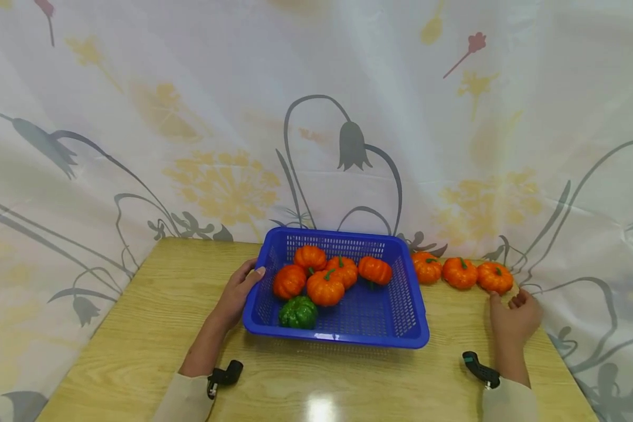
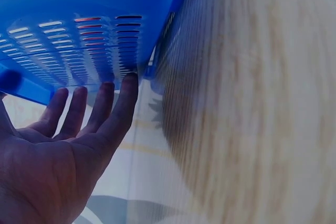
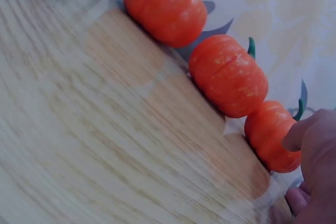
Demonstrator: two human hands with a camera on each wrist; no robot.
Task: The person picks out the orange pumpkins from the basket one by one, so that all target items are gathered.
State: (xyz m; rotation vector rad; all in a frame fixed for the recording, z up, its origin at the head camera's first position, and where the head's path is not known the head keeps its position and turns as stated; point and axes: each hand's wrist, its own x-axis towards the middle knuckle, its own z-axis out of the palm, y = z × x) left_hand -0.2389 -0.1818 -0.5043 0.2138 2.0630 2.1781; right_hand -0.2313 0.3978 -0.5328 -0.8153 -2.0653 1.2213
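A blue plastic basket (image 1: 343, 337) with slotted walls holds several small orange pumpkins (image 1: 325, 288) and one green pumpkin (image 1: 298, 312). My left hand (image 1: 238, 291) holds its left side, thumb over the rim and fingers against the outer wall (image 2: 73, 45). To the right of the basket, three orange pumpkins stand in a row: the nearest to it (image 1: 426, 268), a middle one (image 1: 459, 273) and the rightmost pumpkin (image 1: 495, 278). At the near side of the rightmost pumpkin is my right hand (image 1: 516, 319), fingers loosely bent; one digit overlaps that pumpkin in the right wrist view.
The wood-grain table (image 1: 137, 328) carries the basket and the row. Behind it hangs a white cloth (image 1: 216, 117) printed with flowers, close behind the pumpkins. Black wrist devices sit on the left wrist (image 1: 225, 374) and right wrist (image 1: 481, 370).
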